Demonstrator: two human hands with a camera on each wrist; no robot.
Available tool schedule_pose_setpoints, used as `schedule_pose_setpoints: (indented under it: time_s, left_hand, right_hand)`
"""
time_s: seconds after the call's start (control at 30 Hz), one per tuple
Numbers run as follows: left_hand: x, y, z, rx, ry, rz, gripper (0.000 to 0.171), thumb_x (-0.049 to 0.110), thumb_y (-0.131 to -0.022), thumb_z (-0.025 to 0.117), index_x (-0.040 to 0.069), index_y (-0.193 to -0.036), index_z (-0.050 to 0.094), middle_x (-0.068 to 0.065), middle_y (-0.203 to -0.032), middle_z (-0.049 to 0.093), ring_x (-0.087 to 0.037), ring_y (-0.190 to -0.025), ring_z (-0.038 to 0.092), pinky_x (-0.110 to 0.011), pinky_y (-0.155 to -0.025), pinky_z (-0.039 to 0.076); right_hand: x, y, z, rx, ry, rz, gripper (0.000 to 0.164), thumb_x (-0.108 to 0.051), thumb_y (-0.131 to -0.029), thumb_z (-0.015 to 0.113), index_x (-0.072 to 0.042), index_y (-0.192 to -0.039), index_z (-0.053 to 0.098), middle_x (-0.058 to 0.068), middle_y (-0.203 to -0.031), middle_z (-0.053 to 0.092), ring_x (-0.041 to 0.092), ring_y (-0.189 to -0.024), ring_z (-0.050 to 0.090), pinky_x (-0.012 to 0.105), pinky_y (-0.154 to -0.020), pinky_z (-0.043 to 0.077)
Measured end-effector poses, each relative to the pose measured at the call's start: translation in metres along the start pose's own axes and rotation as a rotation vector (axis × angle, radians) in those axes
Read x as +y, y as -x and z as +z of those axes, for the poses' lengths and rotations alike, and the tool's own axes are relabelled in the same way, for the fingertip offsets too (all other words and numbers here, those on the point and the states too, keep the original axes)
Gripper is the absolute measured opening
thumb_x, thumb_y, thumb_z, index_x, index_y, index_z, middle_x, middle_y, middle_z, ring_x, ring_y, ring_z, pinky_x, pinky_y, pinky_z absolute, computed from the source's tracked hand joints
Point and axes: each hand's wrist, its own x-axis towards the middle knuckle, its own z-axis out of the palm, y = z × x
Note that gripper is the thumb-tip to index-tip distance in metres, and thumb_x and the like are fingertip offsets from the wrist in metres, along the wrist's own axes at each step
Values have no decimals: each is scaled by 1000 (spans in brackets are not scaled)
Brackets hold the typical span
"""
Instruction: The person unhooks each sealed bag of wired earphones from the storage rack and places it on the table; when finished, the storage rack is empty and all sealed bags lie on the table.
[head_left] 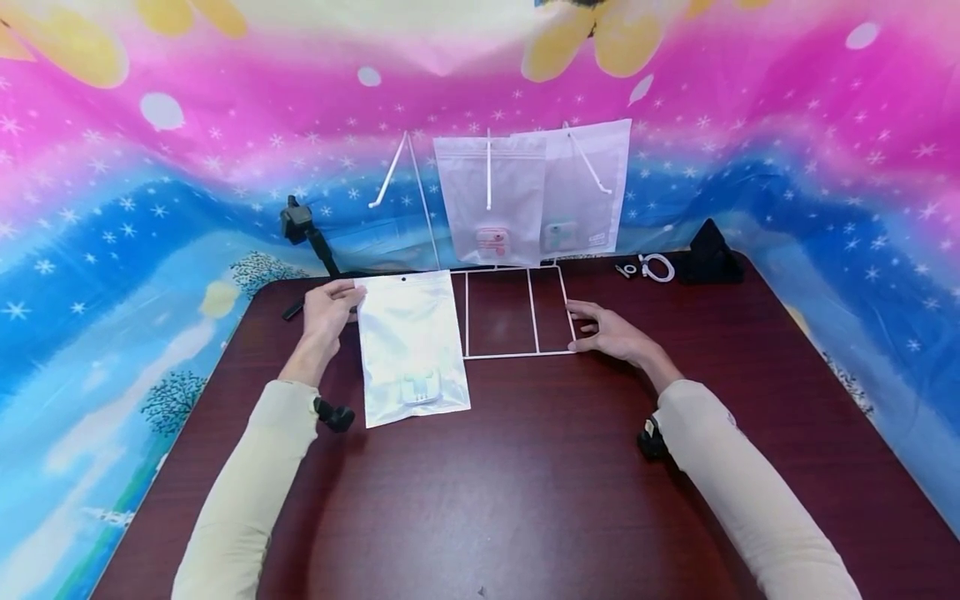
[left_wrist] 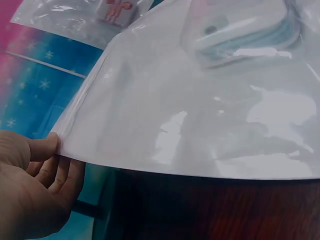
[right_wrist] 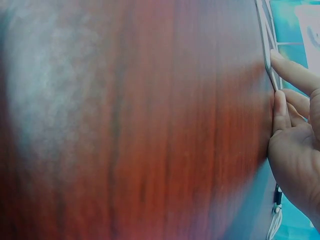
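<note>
My left hand [head_left: 327, 315] pinches the top left corner of a white, shiny zip bag [head_left: 405, 333] between thumb and fingers. Inside the bag, near its bottom end, lies a small pale earbud case [head_left: 420, 387], also visible through the plastic in the left wrist view. A white wire display rack [head_left: 534, 312] stands on the table, its base partly hidden by the bag. Fingertips and thumb of my right hand [head_left: 611, 333] touch the right side of that base, with the fingers spread along the wire.
Two more bags, one with a red-marked case [head_left: 492, 242] and one with a green-marked case [head_left: 558, 236], hang on the rack's prongs. Its left prong [head_left: 390, 171] bears no bag. A black stand [head_left: 311, 233], a coiled white cable [head_left: 657, 268] and a black object [head_left: 708, 254] line the table's back.
</note>
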Motion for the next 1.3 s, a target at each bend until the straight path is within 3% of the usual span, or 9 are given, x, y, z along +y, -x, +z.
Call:
schedule_pose_setpoints:
  time_s: [0.13, 0.37, 0.57, 0.7, 1.0, 1.2, 1.3]
  left_hand:
    - [-5, -4, 12, -37, -12, -19, 42, 23, -105, 65, 8, -144, 61, -13, -141, 64, -22, -122, 62, -36, -98, 55]
    - [-18, -4, 26, -103, -11, -25, 40, 18, -106, 62, 6, -145, 60, -16, -141, 64, -26, -126, 61, -38, -102, 53]
    - [-26, -2, 31, -115, -12, -58, 42, 17, -106, 62, 6, -147, 58, -17, -145, 61, -28, -129, 59, -43, -108, 50]
    - [-25, -2, 32, -124, -31, -46, 45, 16, -106, 61, 4, -149, 55, -17, -147, 60, -30, -130, 60, -43, -109, 49]
    - [-5, -8, 33, -163, -131, 40, 48, 20, -107, 61, 7, -152, 52, -14, -151, 56, -30, -141, 51, -45, -117, 41]
    - [21, -15, 41, -138, -28, 54, 46, 21, -107, 61, 12, -151, 54, -10, -151, 57, -28, -138, 54, -43, -118, 39]
    - [37, -16, 46, -141, 51, 102, 46, 22, -107, 61, 13, -151, 54, -10, -150, 57, -29, -136, 56, -43, -116, 43]
  right_hand:
    - [0, 1, 1, 3, -3, -5, 86, -4, -94, 76, -4, -164, 26, 22, -166, 28, 45, -146, 38, 55, -118, 36]
    - [-1, 1, 2, 0, -5, -11, 85, -4, -94, 75, -4, -164, 27, 23, -166, 27, 45, -146, 38, 56, -118, 35]
    - [-4, 1, 2, -3, 0, -13, 84, -5, -95, 74, -4, -164, 26, 23, -166, 27, 46, -146, 37, 56, -118, 35]
    - [-5, 2, 1, -1, 5, -12, 84, -5, -95, 75, -4, -164, 26, 23, -166, 26, 46, -146, 38, 56, -118, 35]
    - [-4, 3, -1, 1, 1, -13, 84, -3, -94, 75, -2, -163, 26, 24, -166, 26, 46, -147, 36, 57, -119, 34]
    - [-3, 3, 1, 5, -8, 0, 85, -5, -94, 76, -5, -164, 27, 23, -166, 27, 46, -147, 37, 56, -119, 35]
    - [-3, 4, 1, 1, -15, 0, 85, -5, -94, 75, -4, -164, 27, 23, -167, 27, 46, -147, 36, 57, -119, 34]
